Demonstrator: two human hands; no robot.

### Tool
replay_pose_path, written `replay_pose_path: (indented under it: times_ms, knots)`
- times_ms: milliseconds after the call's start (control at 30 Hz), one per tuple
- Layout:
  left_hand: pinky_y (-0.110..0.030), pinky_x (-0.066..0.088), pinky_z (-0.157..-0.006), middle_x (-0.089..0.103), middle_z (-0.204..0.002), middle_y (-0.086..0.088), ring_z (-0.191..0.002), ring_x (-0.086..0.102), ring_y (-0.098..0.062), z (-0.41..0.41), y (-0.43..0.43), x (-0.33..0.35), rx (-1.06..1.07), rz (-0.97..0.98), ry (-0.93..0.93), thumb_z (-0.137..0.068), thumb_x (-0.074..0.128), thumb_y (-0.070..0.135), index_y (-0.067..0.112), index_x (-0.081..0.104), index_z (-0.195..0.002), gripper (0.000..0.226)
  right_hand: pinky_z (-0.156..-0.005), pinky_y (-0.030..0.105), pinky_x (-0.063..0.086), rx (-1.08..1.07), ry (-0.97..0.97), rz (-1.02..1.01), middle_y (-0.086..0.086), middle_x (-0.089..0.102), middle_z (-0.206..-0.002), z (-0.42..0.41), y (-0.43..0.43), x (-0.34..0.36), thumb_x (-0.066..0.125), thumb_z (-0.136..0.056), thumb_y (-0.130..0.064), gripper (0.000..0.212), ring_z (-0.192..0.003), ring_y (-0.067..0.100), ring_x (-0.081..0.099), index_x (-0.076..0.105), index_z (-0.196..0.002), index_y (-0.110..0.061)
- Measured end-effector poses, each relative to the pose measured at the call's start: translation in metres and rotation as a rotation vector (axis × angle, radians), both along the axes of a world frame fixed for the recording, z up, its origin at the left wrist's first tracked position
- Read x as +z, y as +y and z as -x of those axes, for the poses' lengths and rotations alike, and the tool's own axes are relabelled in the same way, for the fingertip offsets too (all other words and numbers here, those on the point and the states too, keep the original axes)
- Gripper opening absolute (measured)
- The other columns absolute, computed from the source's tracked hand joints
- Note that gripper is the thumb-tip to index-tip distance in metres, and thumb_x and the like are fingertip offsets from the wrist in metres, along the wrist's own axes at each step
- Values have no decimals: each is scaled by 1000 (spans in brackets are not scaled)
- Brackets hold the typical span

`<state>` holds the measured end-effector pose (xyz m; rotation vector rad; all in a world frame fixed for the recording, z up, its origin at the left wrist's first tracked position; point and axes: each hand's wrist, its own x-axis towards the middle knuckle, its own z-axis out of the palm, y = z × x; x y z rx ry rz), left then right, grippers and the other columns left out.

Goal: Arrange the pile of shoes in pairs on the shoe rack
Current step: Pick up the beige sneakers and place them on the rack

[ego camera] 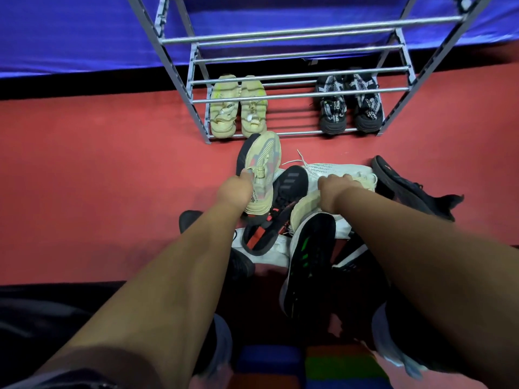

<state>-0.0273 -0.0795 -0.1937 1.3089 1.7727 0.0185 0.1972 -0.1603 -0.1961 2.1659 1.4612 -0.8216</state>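
Observation:
A metal shoe rack (283,96) stands against a blue cloth wall. On its bottom tier sit a pale yellow-green pair (238,106) at the left and a black-and-white pair (351,103) at the right. In front lies a pile of shoes (292,220) on the red floor. My left hand (236,189) grips a beige sneaker (261,169) with a dark sole, lifted toe-forward toward the rack. My right hand (334,189) is closed on a second beige shoe (304,206) lying in the pile, beside a white sneaker (337,169).
The pile holds a black shoe with grey stripes (292,181), a black-and-red shoe (261,234), a black shoe with green stripes (309,262) and a dark shoe (407,189) at the right. The rack's upper tiers are bare rails. Red floor spreads to the left.

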Motion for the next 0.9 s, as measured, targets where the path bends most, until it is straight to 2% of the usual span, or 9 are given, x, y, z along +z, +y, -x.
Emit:
replay_pose_path:
  times_ms: [133, 200, 267, 400, 500, 567, 667, 767, 900]
  knots:
    - [-42, 48, -103, 61, -142, -11, -128, 59, -35, -14, -16, -2, -47, 13, 37, -79, 54, 85, 6, 51, -144, 103, -107, 49, 39, 57, -41, 15, 16, 60, -136, -10, -1, 2, 67, -95, -37, 48, -135, 39, 42, 48, -135, -19]
    - [-47, 44, -113, 50, -149, -10, -139, 47, -34, -16, -25, -9, -160, -31, 151, -71, 72, 79, 6, 39, -151, 113, -103, 46, 37, 69, -43, -66, 16, 63, -128, -16, -3, 3, 68, -94, -41, 42, -131, 37, 43, 51, -127, -21]
    - [-45, 41, -115, 43, -153, -10, -142, 39, -33, -18, -30, -16, -234, -101, 250, -74, 81, 67, 7, 34, -152, 109, -92, 43, 34, 56, -26, -182, 14, 67, -118, -22, -2, 3, 67, -91, -45, 38, -125, 35, 45, 53, -119, -24]
    - [-43, 40, -111, 42, -152, -11, -140, 38, -32, -17, -31, -15, -265, -141, 287, -79, 80, 55, 8, 35, -149, 96, -94, 45, 40, 60, 3, -376, 11, 62, -110, -35, 1, 9, 60, -81, -61, 41, -111, 37, 49, 54, -116, -41]
    - [-42, 39, -113, 41, -153, -13, -141, 37, -33, -16, -27, -12, -292, -117, 274, -81, 79, 54, 6, 34, -148, 94, -92, 43, 38, 15, 89, -580, 2, 68, -94, -45, 5, 16, 54, -95, -61, 35, -107, 33, 52, 62, -114, -33]
    - [-42, 39, -113, 40, -154, -13, -143, 36, -34, -15, -25, -12, -301, -106, 271, -80, 80, 55, 6, 33, -149, 97, -95, 44, 46, -204, 246, -660, 6, 72, -99, -46, 11, 27, 50, -102, -58, 41, -104, 33, 59, 67, -117, -23]
    - [-44, 41, -114, 39, -155, -12, -143, 35, -33, -12, -23, -14, -298, -95, 262, -78, 81, 57, 7, 33, -150, 100, -81, 38, 49, -457, 389, -468, 14, 70, -105, -41, 20, 32, 53, -105, -40, 41, -96, 34, 63, 69, -115, -3]
    - [-44, 40, -113, 40, -153, -12, -142, 36, -33, -11, -26, -14, -328, -121, 269, -79, 79, 59, 7, 35, -148, 97, -68, 33, 40, -494, 386, -277, 15, 64, -94, -24, 15, 26, 54, -104, -29, 30, -83, 31, 57, 65, -104, -2]
    - [-41, 39, -112, 41, -149, -13, -139, 38, -32, -14, -30, -11, -380, -164, 298, -83, 77, 62, 6, 36, -146, 94, -85, 40, 53, -639, 545, -263, 17, 68, -108, 0, 6, 6, 43, -103, -30, 33, -99, 35, 66, 63, -100, -4]
